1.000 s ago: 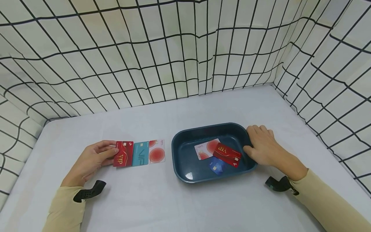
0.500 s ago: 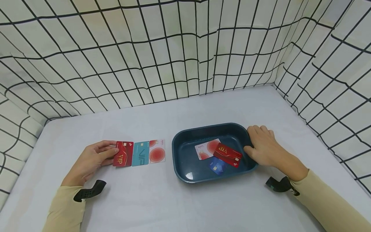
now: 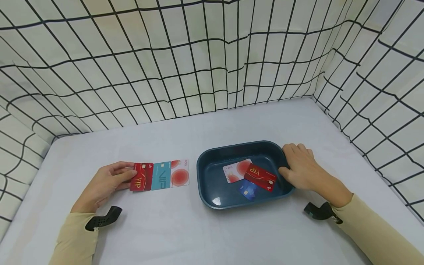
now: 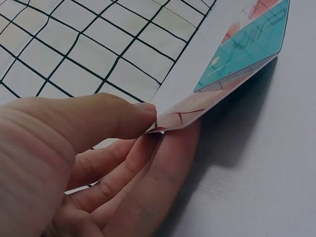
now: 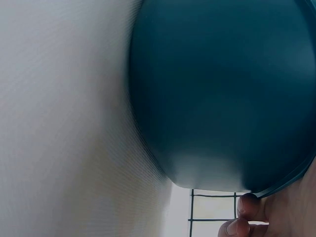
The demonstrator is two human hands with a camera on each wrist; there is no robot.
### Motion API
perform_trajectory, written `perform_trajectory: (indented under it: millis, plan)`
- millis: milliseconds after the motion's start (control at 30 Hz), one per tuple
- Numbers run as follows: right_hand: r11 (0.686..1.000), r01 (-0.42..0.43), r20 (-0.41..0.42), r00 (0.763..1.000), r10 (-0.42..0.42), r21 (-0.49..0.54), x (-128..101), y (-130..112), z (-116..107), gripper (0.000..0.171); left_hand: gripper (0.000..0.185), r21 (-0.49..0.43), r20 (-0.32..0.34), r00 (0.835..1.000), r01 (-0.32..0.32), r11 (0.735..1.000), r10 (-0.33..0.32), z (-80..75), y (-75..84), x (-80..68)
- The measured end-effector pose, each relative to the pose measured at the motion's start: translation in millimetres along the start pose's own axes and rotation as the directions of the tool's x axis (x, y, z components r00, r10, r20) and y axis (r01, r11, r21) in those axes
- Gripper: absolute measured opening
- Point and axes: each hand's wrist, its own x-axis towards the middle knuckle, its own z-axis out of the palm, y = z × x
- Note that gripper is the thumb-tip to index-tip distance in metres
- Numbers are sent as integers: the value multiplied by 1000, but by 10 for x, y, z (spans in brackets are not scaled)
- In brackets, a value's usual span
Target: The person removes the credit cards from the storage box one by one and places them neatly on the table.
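Note:
My left hand (image 3: 107, 180) pinches the left end of a fanned row of cards: a red VIP card (image 3: 141, 177), a teal VIP card (image 3: 161, 176) and a white card with red circles (image 3: 180, 173). In the left wrist view my thumb (image 4: 98, 118) presses on top of the red card's corner (image 4: 170, 118) with fingers beneath, and the teal card (image 4: 247, 47) lifts off the cloth. My right hand (image 3: 299, 167) grips the right rim of a dark blue tray (image 3: 203, 165), thumb inside. The tray holds a white card (image 3: 233, 170), a red VIP card (image 3: 260, 177) and a blue card (image 3: 248, 189).
A white cloth covers the table (image 3: 185, 235). Checked fabric walls (image 3: 165, 55) close in the back, left and right sides. The right wrist view shows the tray's outer wall (image 5: 217, 98) close up, with my fingertips (image 5: 244, 215) at its rim.
The fanned cards in my left hand have shifted very slightly to the right. The right hand and tray stay put.

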Motion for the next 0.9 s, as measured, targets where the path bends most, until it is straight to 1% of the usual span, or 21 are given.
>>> perform_trajectory:
  millis: [233, 567, 767, 900]
  plan:
    - [1000, -6, 7, 1000, 6, 1, 0, -8, -2, 27, 73, 29, 4, 1000, 0, 1000, 0, 1, -2, -10]
    - [1000, -11, 4, 1000, 11, -3, -4, -13, 4, 31, 77, 141, 37, 999, 21, 990, -26, -20, 92, -85]
    - [1000, -19, 10, 1000, 19, 6, -4, -20, 6, 33, 79, 196, 49, 999, 4, 981, -14, -51, 135, -104]
    - [1000, -22, 11, 1000, 22, 11, 2, -23, 9, 32, 81, 178, 69, 998, -6, 984, -6, -83, 144, -101]
